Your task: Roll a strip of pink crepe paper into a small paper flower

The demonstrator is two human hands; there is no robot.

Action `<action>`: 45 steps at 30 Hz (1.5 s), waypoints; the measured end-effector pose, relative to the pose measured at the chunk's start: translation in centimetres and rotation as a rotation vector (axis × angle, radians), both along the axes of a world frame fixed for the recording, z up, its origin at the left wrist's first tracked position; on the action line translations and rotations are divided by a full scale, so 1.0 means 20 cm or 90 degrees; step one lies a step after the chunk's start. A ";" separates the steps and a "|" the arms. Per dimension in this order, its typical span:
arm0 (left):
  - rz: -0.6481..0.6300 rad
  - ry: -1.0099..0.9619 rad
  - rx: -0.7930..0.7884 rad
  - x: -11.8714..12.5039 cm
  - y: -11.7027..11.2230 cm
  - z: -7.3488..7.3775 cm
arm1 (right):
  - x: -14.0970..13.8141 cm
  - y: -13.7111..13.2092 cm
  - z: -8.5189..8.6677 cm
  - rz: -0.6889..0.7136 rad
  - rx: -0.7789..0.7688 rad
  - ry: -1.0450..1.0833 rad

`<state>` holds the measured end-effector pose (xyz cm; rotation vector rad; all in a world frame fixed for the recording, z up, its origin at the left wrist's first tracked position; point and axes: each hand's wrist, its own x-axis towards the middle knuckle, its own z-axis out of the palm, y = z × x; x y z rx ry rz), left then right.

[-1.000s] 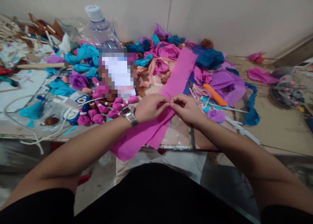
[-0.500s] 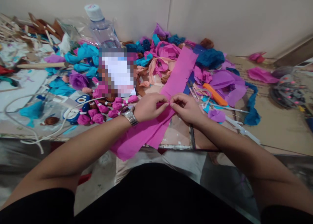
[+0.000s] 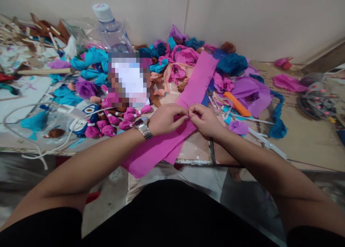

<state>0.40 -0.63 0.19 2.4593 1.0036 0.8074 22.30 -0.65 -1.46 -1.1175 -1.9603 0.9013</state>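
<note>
A long strip of pink crepe paper hangs from my fingers, its lower end over the table's front edge. My left hand, with a metal watch on the wrist, pinches the strip's upper edge between thumb and fingers. Right beside it my right hand pinches the same edge, the fingertips of both hands almost touching. Another pink strip lies flat behind my hands. Small tied pink bundles sit left of my left hand. Thread snips and an orange-handled cutter lie beyond my right hand.
A clear bottle with a white cap stands at the back left. Crumpled blue and purple paper pieces are heaped along the wall. A white cable loops at the left front. Cardboard covers the right side.
My two hands have shifted very slightly to the right along the edge of the pink crepe paper, still pinching it. The lower part of the strip has moved a little with them.
</note>
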 end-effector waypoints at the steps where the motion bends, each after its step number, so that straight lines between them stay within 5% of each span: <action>1: 0.010 0.000 -0.014 0.00 0.00 0.00 | 0.00 0.00 0.00 -0.007 -0.002 0.003; 13: 0.020 -0.034 -0.116 -0.02 0.02 0.00 | 0.02 0.00 0.03 0.012 0.082 -0.031; 45: -0.058 -0.001 -0.385 -0.12 0.09 0.15 | 0.02 -0.02 0.06 -0.031 0.035 -0.017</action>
